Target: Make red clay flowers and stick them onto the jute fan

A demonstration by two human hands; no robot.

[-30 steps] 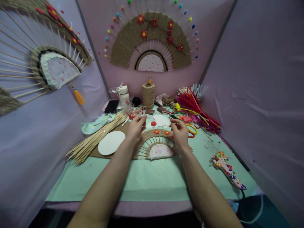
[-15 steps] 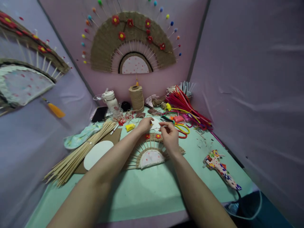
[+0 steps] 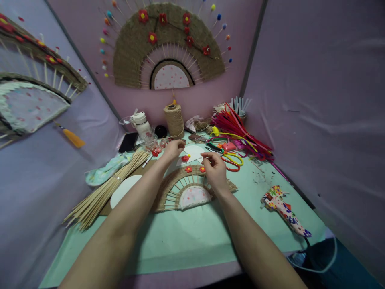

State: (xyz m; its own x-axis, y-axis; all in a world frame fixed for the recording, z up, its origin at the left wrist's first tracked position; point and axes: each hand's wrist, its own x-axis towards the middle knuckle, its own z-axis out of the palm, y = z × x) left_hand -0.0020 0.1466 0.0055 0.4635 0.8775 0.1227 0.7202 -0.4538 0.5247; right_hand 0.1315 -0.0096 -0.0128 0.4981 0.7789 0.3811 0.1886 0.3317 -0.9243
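A small jute fan (image 3: 186,188) with a white dotted centre lies on the mint table (image 3: 195,237). Two red flowers (image 3: 188,169) sit on its woven band, and a third red flower (image 3: 185,158) lies on a white paper disc (image 3: 194,151) just beyond. My left hand (image 3: 173,149) reaches past the fan's top edge, fingers curled down by that loose flower. My right hand (image 3: 214,168) hovers over the fan's right side with fingers pinched on something too small to name.
A bundle of bamboo sticks (image 3: 105,190) and a white disc (image 3: 124,190) lie at left. A twine spool (image 3: 174,120), a bottle (image 3: 140,123), a phone (image 3: 128,141), scissors (image 3: 230,160) and pipe cleaners (image 3: 240,134) crowd the back. A patterned glue gun (image 3: 284,210) rests at right.
My left hand has drawn back leftward from my right hand toward the loose red flower. A yellow piece seen by the sticks half a second ago no longer shows. The view shifted slightly.
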